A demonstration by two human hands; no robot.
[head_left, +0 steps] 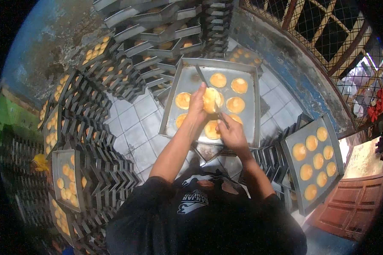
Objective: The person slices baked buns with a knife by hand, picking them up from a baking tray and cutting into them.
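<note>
A round golden bun [209,100] is pinched in my left hand [197,104], held above a square metal tray [169,112]. My right hand [233,135] is closed around the handle of a long, narrow knife [202,77]. Its blade runs up and left across the tray, and the bun hides its middle part; whether it is inside the bun or beneath it, I cannot tell. Several more flat round buns [235,105] lie spaced out in the tray, some partly covered by my hands.
Tall zigzag stacks of metal trays [100,163] with buns stand at the left and ahead. Another tray of buns [290,142] tops a stack at the right. Beneath is a tiled floor [140,123]. A wire-mesh window [327,38] and brown door [349,208] are at the right.
</note>
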